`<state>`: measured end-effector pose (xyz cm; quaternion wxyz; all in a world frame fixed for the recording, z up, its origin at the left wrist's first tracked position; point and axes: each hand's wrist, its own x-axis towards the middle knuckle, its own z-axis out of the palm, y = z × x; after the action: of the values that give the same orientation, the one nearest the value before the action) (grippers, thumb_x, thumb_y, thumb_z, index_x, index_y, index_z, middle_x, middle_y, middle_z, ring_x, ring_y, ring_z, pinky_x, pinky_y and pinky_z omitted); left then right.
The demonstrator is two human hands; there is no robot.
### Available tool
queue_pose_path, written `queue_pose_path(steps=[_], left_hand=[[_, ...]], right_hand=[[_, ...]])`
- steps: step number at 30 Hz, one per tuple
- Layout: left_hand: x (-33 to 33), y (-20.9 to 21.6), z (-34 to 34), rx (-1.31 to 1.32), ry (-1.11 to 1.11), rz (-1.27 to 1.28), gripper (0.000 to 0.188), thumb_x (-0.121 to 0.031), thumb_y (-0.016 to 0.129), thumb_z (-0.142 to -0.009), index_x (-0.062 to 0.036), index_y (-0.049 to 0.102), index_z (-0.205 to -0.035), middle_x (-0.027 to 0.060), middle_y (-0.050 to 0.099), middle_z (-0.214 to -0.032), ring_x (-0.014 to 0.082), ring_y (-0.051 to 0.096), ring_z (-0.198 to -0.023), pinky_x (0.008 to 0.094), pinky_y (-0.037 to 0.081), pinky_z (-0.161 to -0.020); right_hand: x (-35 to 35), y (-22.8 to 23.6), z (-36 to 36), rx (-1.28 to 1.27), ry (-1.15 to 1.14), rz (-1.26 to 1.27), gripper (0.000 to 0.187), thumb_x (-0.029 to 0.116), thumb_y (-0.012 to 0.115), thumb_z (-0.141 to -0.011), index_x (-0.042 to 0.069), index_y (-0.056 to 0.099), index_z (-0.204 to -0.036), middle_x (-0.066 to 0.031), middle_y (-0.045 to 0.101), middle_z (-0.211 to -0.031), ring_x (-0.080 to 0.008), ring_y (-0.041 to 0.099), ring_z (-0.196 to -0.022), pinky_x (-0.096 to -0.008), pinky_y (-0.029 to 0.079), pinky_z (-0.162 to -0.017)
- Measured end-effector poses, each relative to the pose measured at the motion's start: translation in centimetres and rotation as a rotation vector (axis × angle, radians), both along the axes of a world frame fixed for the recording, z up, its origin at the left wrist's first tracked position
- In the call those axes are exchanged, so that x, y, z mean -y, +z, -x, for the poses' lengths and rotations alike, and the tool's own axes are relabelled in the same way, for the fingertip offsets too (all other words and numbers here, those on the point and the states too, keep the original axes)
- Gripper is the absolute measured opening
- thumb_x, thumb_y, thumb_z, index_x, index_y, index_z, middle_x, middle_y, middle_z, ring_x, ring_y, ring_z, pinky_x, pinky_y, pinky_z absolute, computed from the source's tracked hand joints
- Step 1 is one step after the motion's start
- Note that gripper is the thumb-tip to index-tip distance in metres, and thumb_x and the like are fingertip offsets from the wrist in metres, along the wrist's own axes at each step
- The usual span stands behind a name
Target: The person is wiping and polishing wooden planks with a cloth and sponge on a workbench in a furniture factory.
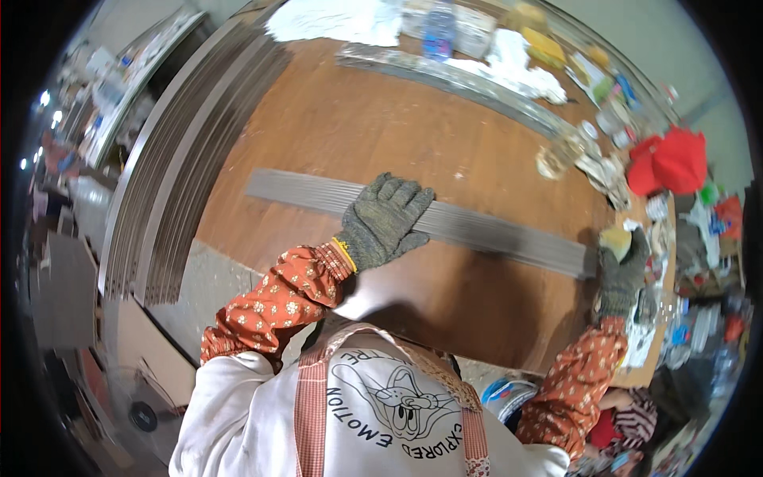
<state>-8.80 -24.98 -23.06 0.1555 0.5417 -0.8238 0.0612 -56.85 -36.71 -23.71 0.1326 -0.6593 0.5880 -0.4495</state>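
Note:
A row of long grey metal strips (493,232) lies side by side across the brown tabletop. My left hand (385,221), in a dark grey knit glove, rests flat across the middle of the strips, its fingers stretched over their far edge. At the strips' right end is my right hand (624,274), gloved alike. It is closed on a pale yellow piece that looks like a sponge (614,241); part of the piece is hidden by the fingers.
Stacks of long metal strips (179,159) run along the table's left side. A wrapped bundle of strips (453,86) lies at the back, near a clear bottle (439,32) and white cloths (517,67). A red cap (668,161) and a clear jar (560,155) stand at the right.

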Motion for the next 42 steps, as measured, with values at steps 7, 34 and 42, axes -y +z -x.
queue_pose_path(steps=[7, 34, 42], left_hand=[[-0.1, -1.4, -0.8, -0.009, 0.044, 0.039, 0.066, -0.045, 0.066, -0.078, -0.0072, 0.054, -0.131, 0.0157, 0.059, -0.120, 0.0332, 0.055, -0.114, 0.0513, 0.038, -0.107], [4.3, -16.7, 8.6, -2.985, -1.185, -0.739, 0.049, -0.039, 0.026, -0.106, -0.0176, 0.042, -0.147, 0.0023, 0.041, -0.151, 0.0242, 0.040, -0.138, 0.0407, 0.029, -0.117], [3.7, -22.5, 9.7, -3.051, -0.670, -1.007, 0.049, -0.037, 0.028, -0.107, -0.0141, 0.036, -0.149, 0.0039, 0.037, -0.154, 0.0250, 0.039, -0.138, 0.0436, 0.031, -0.117]], right_hand=[[-1.3, 4.7, -19.1, 0.110, 0.350, -0.104, 0.062, 0.011, 0.078, -0.079, -0.002, 0.051, -0.134, -0.0123, 0.059, -0.125, -0.0210, 0.058, -0.115, -0.0341, 0.048, -0.098], [-6.8, 10.4, -60.6, -0.916, 1.591, 0.243, 0.049, 0.020, 0.065, -0.084, 0.008, 0.059, -0.131, -0.0168, 0.057, -0.132, -0.0341, 0.054, -0.121, -0.0419, 0.042, -0.108], [-8.5, 10.7, -60.4, -0.776, 1.572, 0.171, 0.059, 0.014, 0.072, -0.074, 0.011, 0.059, -0.131, -0.0145, 0.057, -0.132, -0.0348, 0.052, -0.123, -0.0436, 0.042, -0.108]])
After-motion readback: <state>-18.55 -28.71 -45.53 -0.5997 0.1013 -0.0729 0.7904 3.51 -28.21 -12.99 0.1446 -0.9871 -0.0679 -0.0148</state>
